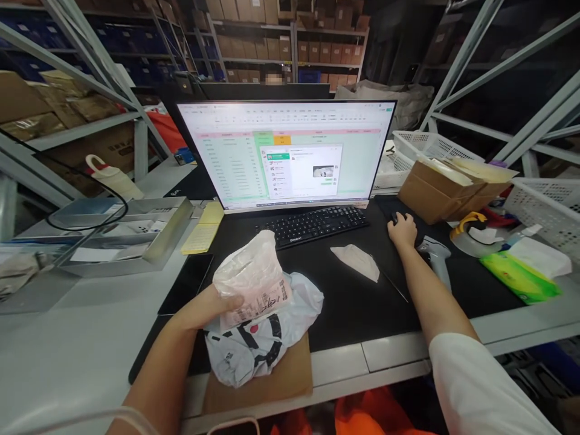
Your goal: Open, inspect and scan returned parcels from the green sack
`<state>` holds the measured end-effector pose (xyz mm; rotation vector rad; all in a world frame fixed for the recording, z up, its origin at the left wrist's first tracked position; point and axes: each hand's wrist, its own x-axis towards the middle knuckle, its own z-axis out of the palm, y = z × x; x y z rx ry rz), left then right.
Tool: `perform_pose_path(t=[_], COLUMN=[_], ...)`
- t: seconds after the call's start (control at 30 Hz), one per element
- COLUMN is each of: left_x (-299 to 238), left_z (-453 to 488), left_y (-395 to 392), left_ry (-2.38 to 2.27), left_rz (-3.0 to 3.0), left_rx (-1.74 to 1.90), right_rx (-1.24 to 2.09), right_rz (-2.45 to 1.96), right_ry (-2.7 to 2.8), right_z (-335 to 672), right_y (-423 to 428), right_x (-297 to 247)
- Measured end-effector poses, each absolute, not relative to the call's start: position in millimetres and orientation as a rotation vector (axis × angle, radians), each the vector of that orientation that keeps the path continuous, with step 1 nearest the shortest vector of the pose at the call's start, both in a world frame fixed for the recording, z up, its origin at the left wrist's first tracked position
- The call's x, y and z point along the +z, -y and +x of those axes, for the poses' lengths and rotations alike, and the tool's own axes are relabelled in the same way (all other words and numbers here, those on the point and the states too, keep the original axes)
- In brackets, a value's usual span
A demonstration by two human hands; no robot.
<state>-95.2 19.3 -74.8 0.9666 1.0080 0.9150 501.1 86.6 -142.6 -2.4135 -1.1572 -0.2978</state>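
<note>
Take the middle of the black mat as your clock's centre. At 9 o'clock, your left hand pinches the labelled packet, thumb on top and other fingers hidden, lifting it in front of the white bag at 7 to 8; whether the two touch, you cannot tell. Under the bag, the cardboard sheet runs out over the desk's front edge at 7.

At 2 o'clock, your right hand curves round the black mouse, mostly covering it. A cardboard box stands just beyond, and the scanner lies close beside your forearm, so room is tight there. The keyboard bounds you at 12. Your widest gap is between bag and right forearm, from the pale slip at 2 down to the front edge at 5.
</note>
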Motion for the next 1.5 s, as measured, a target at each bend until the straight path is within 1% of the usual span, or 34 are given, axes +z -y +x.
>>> perform_pose_path(t=[0.1,0.2,0.33,0.47,0.7,0.9,1.03,1.27,1.33,1.4,1.47,1.5], left_x=[-82.7,-85.1,-74.9,-57.7,-44.6,-47.3,-56.9,-77.6,-78.5,-76.6,-73.8,-72.9], left_z=[-92.1,-83.6,-74.9,-72.8,-73.2,-77.3,-80.4,-74.6,-67.7,-60.6,-54.4,-51.8], left_y=[-26.9,-33.6,-37.0,-36.0,-32.7,-31.7,-34.0,-31.3,-25.2,-17.5,-9.8,-6.4], left_ry=[-1.126,-1.145,-1.102,-1.029,-0.840,-0.793,-0.790,-0.752,-0.783,-0.782,-0.772,-0.773], left_rz=[0.944,0.797,0.557,0.290,0.238,0.204,0.221,0.539,0.594,0.650,0.706,0.732], left_rx=[0.944,1.059,1.291,1.403,1.617,1.562,1.591,1.481,1.465,1.420,1.345,1.308], right_rx=[-0.292,-0.287,-0.278,-0.266,-0.264,-0.257,-0.236,-0.212,-0.256,-0.269,-0.151,0.015], right_rz=[-2.432,-2.431,-2.409,-2.384,-2.354,-2.325,-2.314,-2.255,-2.254,-2.181,-1.973,-1.818], right_ry=[1.129,1.142,1.191,1.222,1.237,1.234,1.248,1.213,1.181,1.142,1.150,1.228], right_z=[503.0,505.0,506.9,508.0,510.4,513.2,513.4,513.7,501.3,475.9,436.3,411.8], right_y=[-88.4,-90.1,-90.8,-91.0,-92.5,-92.2,-89.0,-85.8,-79.0,-70.5,-62.3,-57.8], right_x=[-145.0,-147.0,-147.8,-148.3,-152.6,-154.9,-152.7,-152.2,-138.3,-112.6,-81.9,-68.4])
